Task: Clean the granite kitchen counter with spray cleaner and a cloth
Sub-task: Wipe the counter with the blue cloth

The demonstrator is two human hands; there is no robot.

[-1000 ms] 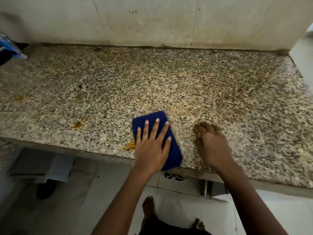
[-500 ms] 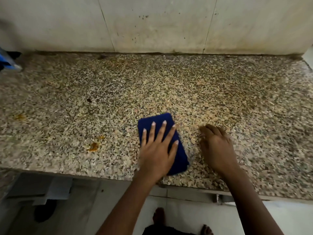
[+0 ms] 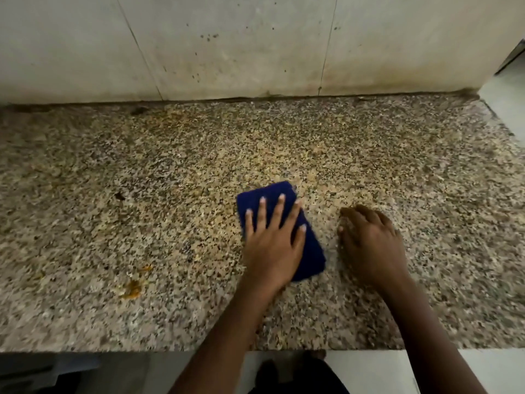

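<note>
A folded dark blue cloth (image 3: 311, 251) lies on the speckled granite counter (image 3: 170, 180), a little right of centre. My left hand (image 3: 272, 245) presses flat on the cloth with straight, spread fingers. To the cloth's right, my right hand (image 3: 369, 243) rests on the bare counter with its fingers curled under, holding nothing. Orange-yellow stains (image 3: 132, 288) mark the counter to the left of the cloth, near the front edge. No spray bottle is in view.
A stained, tiled wall (image 3: 227, 46) rises at the back of the counter. The counter's front edge (image 3: 142, 349) runs along the bottom, with light floor below. The counter ends at the right (image 3: 500, 115). A small dark speck (image 3: 119, 196) lies left of centre.
My left hand has pushed the cloth away from the front edge toward the middle of the counter. The right hand stays beside it. The view has shifted, so the blue object at far left has dropped out.
</note>
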